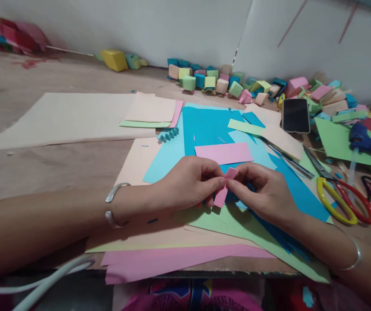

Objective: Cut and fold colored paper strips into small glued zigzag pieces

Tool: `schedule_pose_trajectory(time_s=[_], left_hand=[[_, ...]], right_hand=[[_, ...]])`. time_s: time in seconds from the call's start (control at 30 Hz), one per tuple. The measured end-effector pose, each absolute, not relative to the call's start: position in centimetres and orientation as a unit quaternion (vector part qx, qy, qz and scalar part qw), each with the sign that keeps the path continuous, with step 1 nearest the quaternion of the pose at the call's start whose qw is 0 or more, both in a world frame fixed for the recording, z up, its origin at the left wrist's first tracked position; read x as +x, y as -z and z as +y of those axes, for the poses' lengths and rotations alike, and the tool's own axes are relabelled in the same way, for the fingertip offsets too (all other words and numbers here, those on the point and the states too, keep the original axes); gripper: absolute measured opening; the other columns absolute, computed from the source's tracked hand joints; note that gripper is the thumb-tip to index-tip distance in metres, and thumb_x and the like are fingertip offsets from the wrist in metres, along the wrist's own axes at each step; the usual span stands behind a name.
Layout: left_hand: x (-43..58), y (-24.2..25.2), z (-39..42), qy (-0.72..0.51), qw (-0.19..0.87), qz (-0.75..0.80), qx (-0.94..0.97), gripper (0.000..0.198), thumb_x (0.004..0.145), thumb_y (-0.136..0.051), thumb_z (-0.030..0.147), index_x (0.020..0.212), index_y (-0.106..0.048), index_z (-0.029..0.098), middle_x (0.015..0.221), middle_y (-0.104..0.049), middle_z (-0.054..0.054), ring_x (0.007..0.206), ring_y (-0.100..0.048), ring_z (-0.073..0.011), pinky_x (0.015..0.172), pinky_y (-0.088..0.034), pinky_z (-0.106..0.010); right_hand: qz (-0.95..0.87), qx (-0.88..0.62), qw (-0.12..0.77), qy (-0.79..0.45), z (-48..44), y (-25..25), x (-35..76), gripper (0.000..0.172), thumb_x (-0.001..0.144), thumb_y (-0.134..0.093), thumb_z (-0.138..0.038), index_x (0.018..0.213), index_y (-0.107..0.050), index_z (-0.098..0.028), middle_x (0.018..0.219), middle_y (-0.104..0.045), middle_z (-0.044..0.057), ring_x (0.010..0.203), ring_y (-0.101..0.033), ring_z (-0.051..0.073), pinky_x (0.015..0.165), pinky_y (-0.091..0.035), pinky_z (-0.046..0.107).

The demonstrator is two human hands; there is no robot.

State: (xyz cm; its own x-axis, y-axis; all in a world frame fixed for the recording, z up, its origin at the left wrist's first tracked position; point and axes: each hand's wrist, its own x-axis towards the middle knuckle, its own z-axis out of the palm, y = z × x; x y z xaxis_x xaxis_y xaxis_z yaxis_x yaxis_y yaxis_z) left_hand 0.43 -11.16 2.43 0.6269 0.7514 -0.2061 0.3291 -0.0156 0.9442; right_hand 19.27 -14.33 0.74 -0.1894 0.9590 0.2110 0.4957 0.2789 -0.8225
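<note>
The left hand (188,183) and the right hand (265,190) meet slightly right of the frame's centre, each pinching a narrow pink paper strip (220,198) between thumb and fingers. The strip is tilted, its upper end leaning right and its lower end projecting beneath the fingertips. A metal cuff bangle (116,190) encircles the left wrist; a thin bangle (357,255) encircles the right forearm at lower right. Directly above the hands, a pink paper rectangle (222,153) lies flat on a dark blue sheet (206,129). A light green strip (246,126) is positioned above and to the right of that rectangle. A pleated blue paper strip (168,134) rests left of the dark blue sheet, just below a stack of cut paper (151,108). Right of the right hand lie scissors (329,176) with one yellow and one red handle loop. A smartphone (296,115) and a blue glue gun (368,140) occupy the upper right and right edge respectively. Small multicoloured paper models (201,80) line the wall (185,32) along the top of the frame.
</note>
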Motion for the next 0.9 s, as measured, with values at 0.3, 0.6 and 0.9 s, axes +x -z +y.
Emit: schedule_pose_trajectory(time_s=[0.3, 0.6, 0.9], left_hand=[[0.5, -2.5, -11.0, -0.131, 0.627, 0.372, 0.671, 0.028, 0.091, -0.047, 0.024, 0.071, -0.064, 0.012, 0.053, -0.061, -0.001, 0.047, -0.053, -0.0079, 0.044, -0.041, -0.016], [0.5, -2.3, -10.9, -0.153, 0.660, 0.344, 0.650, 0.025, 0.093, -0.046, 0.027, 0.078, -0.061, 0.012, 0.070, -0.069, -0.006, 0.052, -0.061, -0.0099, 0.044, -0.044, -0.016], [0.6, -1.4, -11.0, -0.189, 0.706, 0.332, 0.596, 0.022, 0.092, -0.050, 0.026, 0.078, -0.060, 0.013, 0.064, -0.068, -0.004, 0.045, -0.058, -0.0075, 0.041, -0.044, -0.015]], right_hand=[[-0.757, -0.498, 0.361, -0.221, -14.4, -0.7, 19.4, 0.005, 0.082, -0.062, -0.018, 0.078, -0.065, -0.020, 0.070, -0.067, -0.001, 0.063, -0.061, 0.011, 0.054, -0.045, 0.021], [-0.737, -0.446, 0.422, -0.284, -14.1, -0.2, 19.7, 0.006, 0.083, -0.064, -0.016, 0.085, -0.065, -0.022, 0.079, -0.067, 0.000, 0.073, -0.060, 0.014, 0.063, -0.047, 0.026], [-0.779, -0.368, 0.405, -0.306, -13.5, -0.6, 20.3, 0.019, 0.082, -0.059, -0.006, 0.088, -0.065, -0.023, 0.082, -0.066, 0.001, 0.078, -0.061, 0.016, 0.070, -0.048, 0.032]])
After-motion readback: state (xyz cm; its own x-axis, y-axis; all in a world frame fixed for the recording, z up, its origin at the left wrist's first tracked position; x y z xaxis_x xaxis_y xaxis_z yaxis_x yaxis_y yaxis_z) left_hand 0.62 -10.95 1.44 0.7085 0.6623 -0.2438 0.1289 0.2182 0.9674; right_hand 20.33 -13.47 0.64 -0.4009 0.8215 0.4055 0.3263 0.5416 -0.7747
